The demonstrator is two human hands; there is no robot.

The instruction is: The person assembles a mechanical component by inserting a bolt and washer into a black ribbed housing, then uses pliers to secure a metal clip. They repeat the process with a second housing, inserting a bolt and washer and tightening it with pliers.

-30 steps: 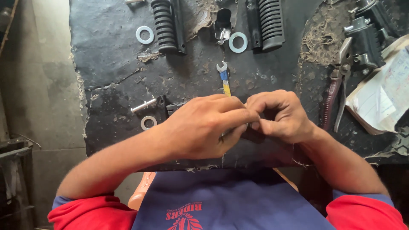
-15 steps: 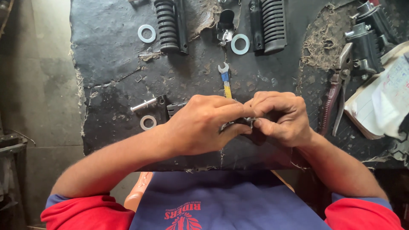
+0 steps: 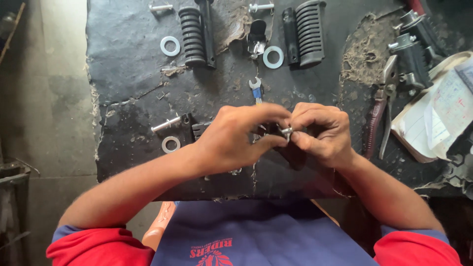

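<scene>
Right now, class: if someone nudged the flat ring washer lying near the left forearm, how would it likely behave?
The washer looks like thin metal, so probably stiff and light. Lying flat on the rough black mat, it would likely slide rather than roll, and be fiddly to lift.

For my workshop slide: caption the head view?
Left hand and right hand pinch a small bolt above a black mat holding footpegs.
</scene>
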